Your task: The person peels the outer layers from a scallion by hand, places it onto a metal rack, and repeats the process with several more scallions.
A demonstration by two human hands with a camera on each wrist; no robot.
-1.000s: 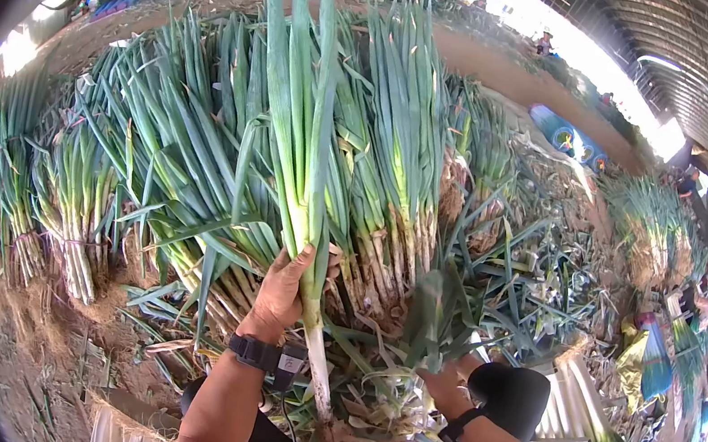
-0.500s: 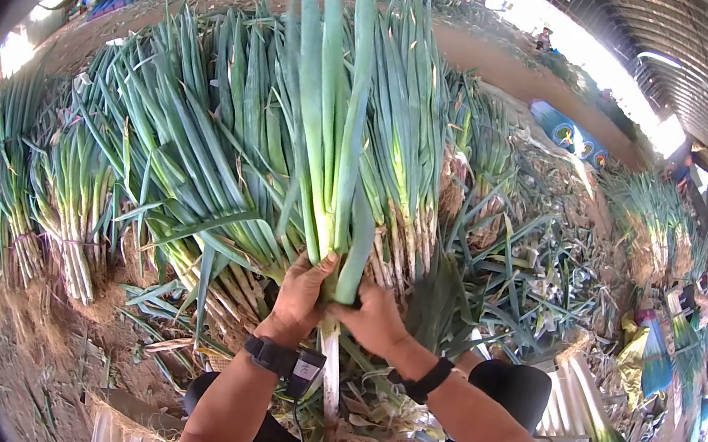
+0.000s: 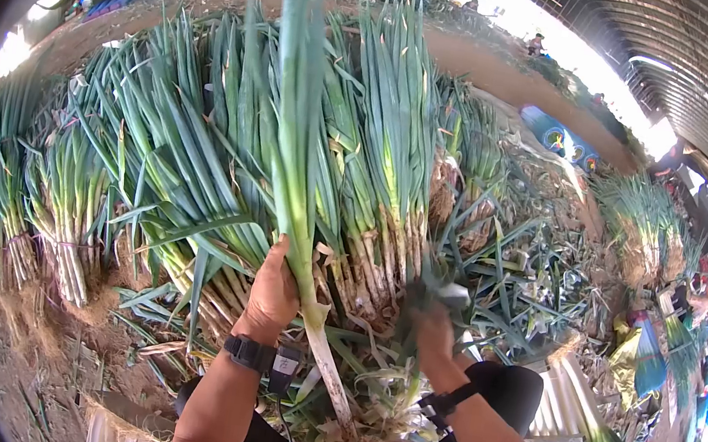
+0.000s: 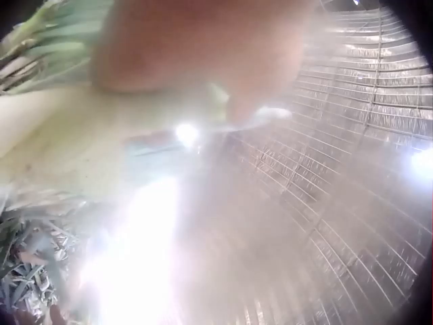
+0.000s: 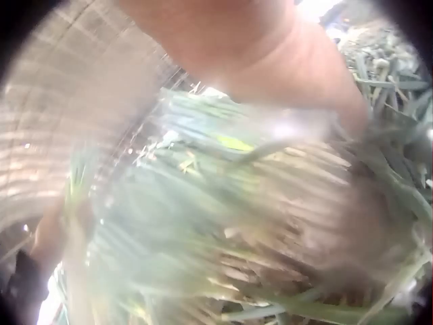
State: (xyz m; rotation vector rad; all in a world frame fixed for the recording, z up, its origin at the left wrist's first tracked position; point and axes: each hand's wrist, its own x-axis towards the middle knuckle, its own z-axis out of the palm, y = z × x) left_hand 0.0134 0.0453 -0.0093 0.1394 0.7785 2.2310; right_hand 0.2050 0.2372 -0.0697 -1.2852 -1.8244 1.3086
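Note:
My left hand (image 3: 274,293) grips a long green onion (image 3: 299,258) around its pale green lower stalk. Its leaves rise in front of the heap, and the white root end slants down to my lap. In the left wrist view the fingers (image 4: 203,47) lie over the pale stalk (image 4: 61,135). Out to the right of the stalk, my right hand (image 3: 433,333) pinches a stripped leaf (image 3: 427,296), blurred by motion. The right wrist view has the thumb (image 5: 270,61) large and close, with a blurred whitish strip at its tip.
A heap of green onions (image 3: 195,126) stands ahead, with tied bundles (image 3: 71,208) at left. Discarded leaves (image 3: 527,277) litter the right. Cleaned white-stalked onions (image 3: 580,416) lie beside my right knee, and more white stalks (image 3: 120,437) at lower left. People sit far off.
My right hand came in to the stalk beside my left hand, took hold of an outer leaf, then swung away right with it. The held onion moved right, then back left, and now leans left.

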